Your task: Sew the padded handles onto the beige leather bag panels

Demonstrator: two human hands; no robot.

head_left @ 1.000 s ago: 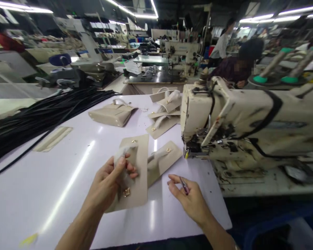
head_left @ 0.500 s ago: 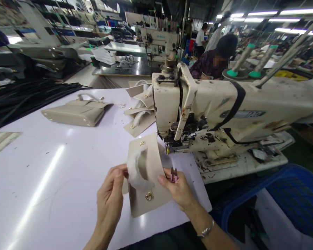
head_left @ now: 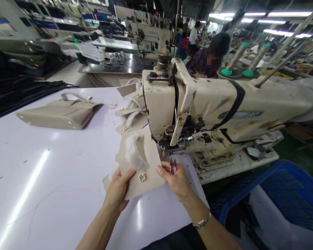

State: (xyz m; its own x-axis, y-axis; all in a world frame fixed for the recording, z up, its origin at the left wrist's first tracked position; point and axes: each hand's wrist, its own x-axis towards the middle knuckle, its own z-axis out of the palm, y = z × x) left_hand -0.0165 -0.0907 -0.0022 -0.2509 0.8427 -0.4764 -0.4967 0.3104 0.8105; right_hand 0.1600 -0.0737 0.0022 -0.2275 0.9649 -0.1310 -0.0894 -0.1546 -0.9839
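A beige bag panel (head_left: 153, 178) with a handle wrapped in white film (head_left: 134, 152) and gold ring fittings lies tilted between my hands, in front of the sewing machine's needle area. My left hand (head_left: 119, 185) pinches its lower left edge, thumb on top and fingers underneath. On the right edge, my right hand (head_left: 176, 178) pinches the panel between thumb and fingers. That same hand also keeps small thread snips (head_left: 173, 167) with pink handles tucked in it, blades pointing up. Another pale piece shows under the panel near my left hand.
The large sewing machine (head_left: 206, 104) stands just beyond my right hand. Several similar panels (head_left: 131, 111) are piled behind the work. A beige handbag (head_left: 58, 113) lies at the table's left. A blue crate (head_left: 266, 194) sits at lower right. A co-worker (head_left: 211, 57) sits behind the machine.
My left hand has shifted from beside the handle to the panel's lower left edge. The panel has lifted and turned slightly toward the machine. The view has swung a little right.
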